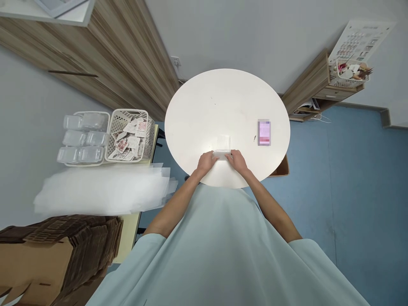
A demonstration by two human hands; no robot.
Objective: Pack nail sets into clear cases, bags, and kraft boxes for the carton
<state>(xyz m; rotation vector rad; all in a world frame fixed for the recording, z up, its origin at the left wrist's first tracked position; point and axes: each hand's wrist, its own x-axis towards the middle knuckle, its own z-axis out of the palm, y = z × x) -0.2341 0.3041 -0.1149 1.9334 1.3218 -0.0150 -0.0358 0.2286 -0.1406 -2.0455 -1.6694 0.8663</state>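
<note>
Near the front edge of the round white table [197, 106], a small translucent white wrapping sheet [223, 142] lies partly flat. Its near end forms a thick folded or rolled packet. My left hand [206, 162] grips the packet's left end, fingers on its far side and thumb on the near side. At the right end, my right hand [238, 160] holds it in the same way. Whatever may be inside the packet cannot be made out. To the right on the tabletop lies a blurred-out pink and purple rectangle, seemingly a phone [264, 132].
Left on a side table are a basket of clear plastic boxes [86, 138], a basket of printed cards [127, 140] and a stack of translucent sheets [102, 191]. Flattened cardboard [86, 255] lies nearer. A wooden cabinet [127, 51] and low shelf [314, 85] flank the table.
</note>
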